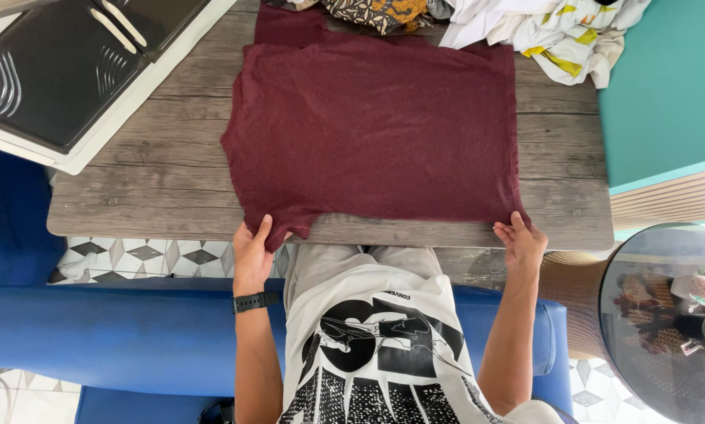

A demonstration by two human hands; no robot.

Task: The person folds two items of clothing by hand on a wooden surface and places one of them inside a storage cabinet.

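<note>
Maroon knit shirt lies flat across the grey wood-grain counter, stretching away from both hands; left hand and right hand each pinch a near hem corner.

A pile of patterned and white clothes lies at the top edge, a black tray sits upper left, and a round glass table stands lower right.

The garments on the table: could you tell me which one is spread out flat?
The maroon T-shirt, held at its near corners by the left hand and right hand; the patterned cloth and white clothes lie crumpled.
</note>
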